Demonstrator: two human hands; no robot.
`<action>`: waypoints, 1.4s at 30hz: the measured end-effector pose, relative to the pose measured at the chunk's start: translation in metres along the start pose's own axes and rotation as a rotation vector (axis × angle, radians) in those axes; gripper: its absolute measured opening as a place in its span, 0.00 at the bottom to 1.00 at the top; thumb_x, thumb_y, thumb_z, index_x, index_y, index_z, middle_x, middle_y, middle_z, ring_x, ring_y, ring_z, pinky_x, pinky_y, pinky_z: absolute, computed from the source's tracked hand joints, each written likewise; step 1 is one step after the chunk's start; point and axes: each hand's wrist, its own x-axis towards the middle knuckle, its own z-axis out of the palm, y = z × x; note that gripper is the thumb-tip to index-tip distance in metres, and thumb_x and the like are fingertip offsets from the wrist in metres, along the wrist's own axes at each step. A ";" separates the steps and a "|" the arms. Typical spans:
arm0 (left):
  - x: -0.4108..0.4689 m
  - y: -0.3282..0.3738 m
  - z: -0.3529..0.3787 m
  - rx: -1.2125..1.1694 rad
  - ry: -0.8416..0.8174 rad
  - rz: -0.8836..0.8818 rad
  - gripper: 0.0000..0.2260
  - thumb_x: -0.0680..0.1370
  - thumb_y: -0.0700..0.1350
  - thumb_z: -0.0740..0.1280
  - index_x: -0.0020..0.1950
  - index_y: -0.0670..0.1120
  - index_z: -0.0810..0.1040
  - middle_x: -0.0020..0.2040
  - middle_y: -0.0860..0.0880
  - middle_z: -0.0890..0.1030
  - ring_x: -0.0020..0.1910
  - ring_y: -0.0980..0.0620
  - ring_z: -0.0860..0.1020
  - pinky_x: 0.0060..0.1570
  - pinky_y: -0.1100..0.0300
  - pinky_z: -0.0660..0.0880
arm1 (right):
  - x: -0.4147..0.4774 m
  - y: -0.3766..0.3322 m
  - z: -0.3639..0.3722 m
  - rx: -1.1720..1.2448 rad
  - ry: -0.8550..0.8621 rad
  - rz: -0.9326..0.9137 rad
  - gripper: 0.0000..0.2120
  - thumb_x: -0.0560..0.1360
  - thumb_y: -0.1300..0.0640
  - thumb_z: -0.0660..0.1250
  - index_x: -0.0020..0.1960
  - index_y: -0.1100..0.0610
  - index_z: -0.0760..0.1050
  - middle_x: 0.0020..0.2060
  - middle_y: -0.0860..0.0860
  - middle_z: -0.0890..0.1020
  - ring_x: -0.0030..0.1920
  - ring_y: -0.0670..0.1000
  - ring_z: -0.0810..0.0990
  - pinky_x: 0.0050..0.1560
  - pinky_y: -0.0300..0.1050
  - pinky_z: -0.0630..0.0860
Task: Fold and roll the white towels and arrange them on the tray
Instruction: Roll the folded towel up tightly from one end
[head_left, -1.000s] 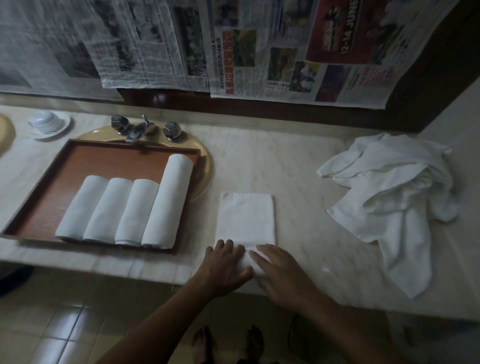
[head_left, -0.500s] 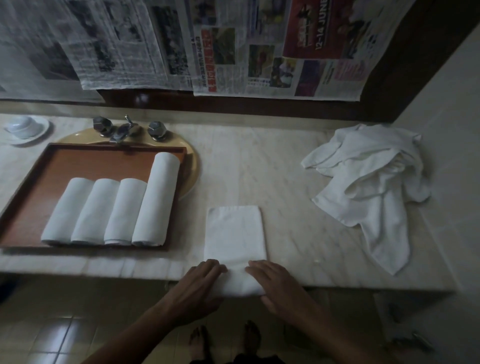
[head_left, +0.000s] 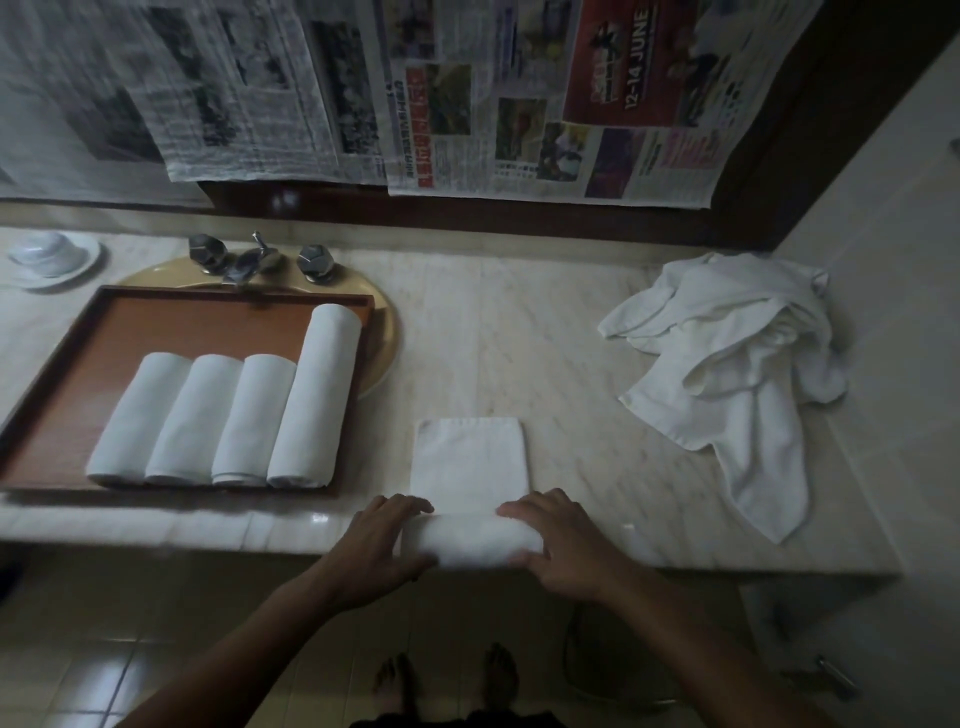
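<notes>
A folded white towel (head_left: 470, 457) lies on the marble counter near its front edge, and its near end is rolled into a thick roll. My left hand (head_left: 376, 545) grips the left end of that roll. My right hand (head_left: 558, 543) grips the right end, fingers curled over the top. To the left, a brown tray (head_left: 78, 364) holds several rolled white towels (head_left: 228, 415) side by side, the rightmost one longer. A heap of unfolded white towels (head_left: 737, 364) lies at the right end of the counter.
The tray sits over a yellow basin (head_left: 387, 332) with metal taps (head_left: 254, 260) behind it. A white dish (head_left: 52, 257) stands at the far left. Newspaper sheets (head_left: 415, 93) hang on the wall behind. A white wall (head_left: 883, 260) bounds the counter on the right. My bare feet show on the tiled floor below.
The near end of the folded towel has been rolled up away from me, and the roll has grown thicker. Both hands moved from lying flat on it to gripping the roll's ends.
</notes>
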 end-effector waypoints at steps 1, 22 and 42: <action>0.001 0.000 -0.002 -0.047 -0.003 -0.021 0.24 0.75 0.68 0.67 0.66 0.58 0.72 0.61 0.62 0.75 0.57 0.61 0.71 0.56 0.54 0.71 | 0.001 -0.002 -0.004 0.034 -0.006 0.035 0.25 0.78 0.43 0.68 0.73 0.42 0.68 0.64 0.39 0.71 0.64 0.45 0.67 0.67 0.47 0.67; 0.008 0.047 0.013 0.271 0.231 -0.019 0.29 0.77 0.55 0.63 0.77 0.48 0.67 0.71 0.47 0.72 0.69 0.46 0.71 0.67 0.47 0.70 | 0.020 -0.029 0.048 -0.346 0.176 -0.021 0.50 0.70 0.62 0.68 0.84 0.50 0.44 0.83 0.54 0.51 0.83 0.60 0.45 0.78 0.64 0.40; 0.008 0.025 0.000 0.158 -0.160 0.087 0.28 0.79 0.61 0.66 0.75 0.56 0.61 0.72 0.56 0.68 0.63 0.53 0.73 0.60 0.55 0.72 | 0.026 -0.020 -0.006 -0.125 -0.178 0.056 0.35 0.73 0.40 0.74 0.73 0.50 0.64 0.68 0.52 0.71 0.65 0.54 0.72 0.65 0.47 0.70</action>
